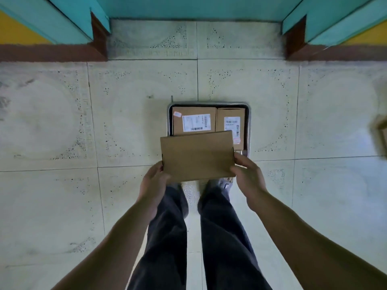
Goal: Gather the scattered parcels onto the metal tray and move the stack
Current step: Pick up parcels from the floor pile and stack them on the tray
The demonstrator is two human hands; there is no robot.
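Observation:
A metal tray [209, 104] lies on the tiled floor ahead of my feet. Two labelled cardboard parcels sit side by side in it: a wide one [193, 121] on the left and a narrower one [230, 122] on the right. I hold a plain brown cardboard parcel [198, 156] in the air over the tray's near edge, hiding part of it. My left hand [154, 177] grips its lower left corner. My right hand [247, 175] grips its lower right corner.
Another blurred cardboard parcel [382, 132] lies on the floor at the far right edge. A doorway recess with teal walls [194, 7] and a brown skirting [52, 52] closes off the far side. Pale floor tiles [125, 114] spread to both sides.

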